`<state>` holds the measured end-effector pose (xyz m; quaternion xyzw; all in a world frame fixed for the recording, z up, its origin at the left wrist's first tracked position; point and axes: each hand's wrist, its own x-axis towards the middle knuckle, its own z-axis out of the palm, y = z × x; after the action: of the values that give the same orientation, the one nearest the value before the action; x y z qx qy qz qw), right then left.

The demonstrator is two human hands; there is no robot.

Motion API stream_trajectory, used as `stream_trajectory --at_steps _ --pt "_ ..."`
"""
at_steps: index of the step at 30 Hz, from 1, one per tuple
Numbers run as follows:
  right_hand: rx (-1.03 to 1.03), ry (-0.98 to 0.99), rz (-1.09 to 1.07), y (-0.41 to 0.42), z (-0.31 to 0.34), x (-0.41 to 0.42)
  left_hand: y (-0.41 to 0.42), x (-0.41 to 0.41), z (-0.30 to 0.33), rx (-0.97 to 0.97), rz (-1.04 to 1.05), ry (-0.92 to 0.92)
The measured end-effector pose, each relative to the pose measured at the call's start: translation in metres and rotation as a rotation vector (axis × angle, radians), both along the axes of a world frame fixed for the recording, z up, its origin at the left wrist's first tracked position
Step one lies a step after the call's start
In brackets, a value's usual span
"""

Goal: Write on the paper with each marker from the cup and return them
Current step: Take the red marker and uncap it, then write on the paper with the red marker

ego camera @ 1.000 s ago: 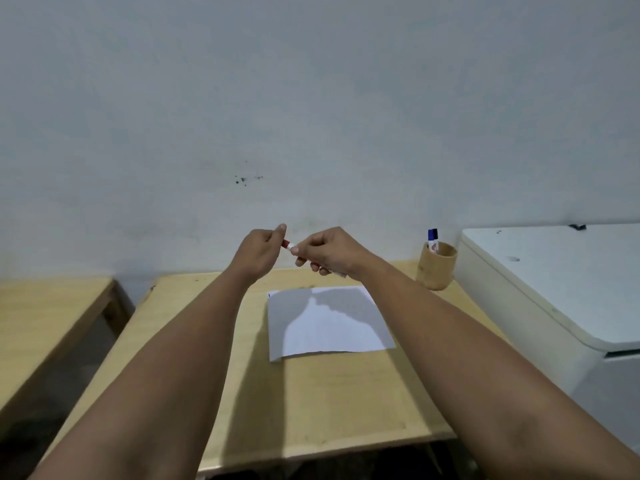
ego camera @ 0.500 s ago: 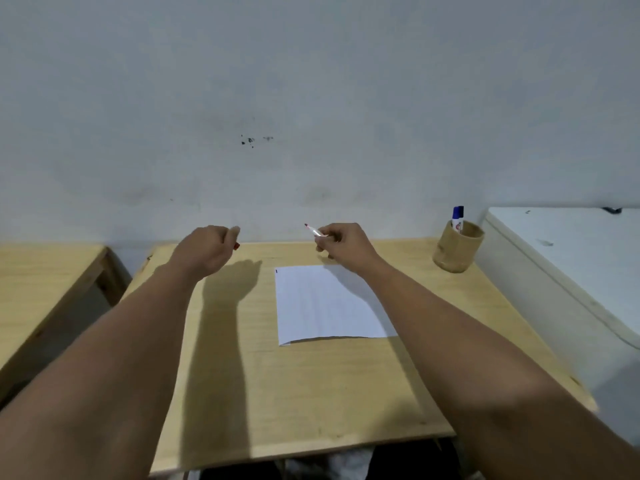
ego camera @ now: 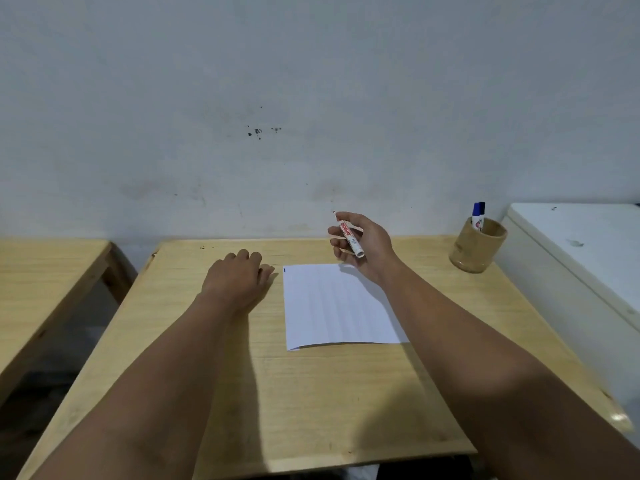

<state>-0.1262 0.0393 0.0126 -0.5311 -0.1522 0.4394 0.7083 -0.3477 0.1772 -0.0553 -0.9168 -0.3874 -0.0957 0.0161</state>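
Observation:
A white lined paper (ego camera: 332,306) lies on the wooden table (ego camera: 311,393), with a small blue mark at its top left corner. My right hand (ego camera: 372,252) hovers above the paper's far edge and holds an uncapped white marker with red print (ego camera: 350,238), tip pointing up and away. My left hand (ego camera: 239,275) rests knuckles-up on the table just left of the paper, fingers curled; the red cap it held is hidden under it. A bamboo cup (ego camera: 478,251) at the far right corner holds a blue-capped marker (ego camera: 478,213).
A white cabinet (ego camera: 571,244) stands against the table's right side, close to the cup. A second wooden table (ego camera: 41,268) sits to the left across a gap. A grey wall runs behind the tables.
The hands pulled the red cap off the marker and parted. My left hand dropped onto the table beside the paper. My right hand turned the marker upright above the paper's far edge.

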Motion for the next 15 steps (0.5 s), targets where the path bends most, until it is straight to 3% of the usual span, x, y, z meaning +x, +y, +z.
stream_trajectory --at_steps 3,5,10,15 --pt "0.037 0.099 0.005 -0.002 0.001 0.000 -0.003 -0.002 0.007 -0.107 0.057 -0.032" --pt "0.055 0.101 0.025 -0.004 0.000 -0.001 -0.012 -0.006 0.011 -0.074 0.096 -0.105" --pt "-0.002 -0.153 0.012 -0.006 -0.002 -0.010 -0.055 -0.017 0.017 0.042 -0.082 -0.387" --pt "-0.100 -0.335 -0.067 0.008 -0.010 -0.033 -0.083 -0.031 -0.011 -0.035 -0.246 -0.224"
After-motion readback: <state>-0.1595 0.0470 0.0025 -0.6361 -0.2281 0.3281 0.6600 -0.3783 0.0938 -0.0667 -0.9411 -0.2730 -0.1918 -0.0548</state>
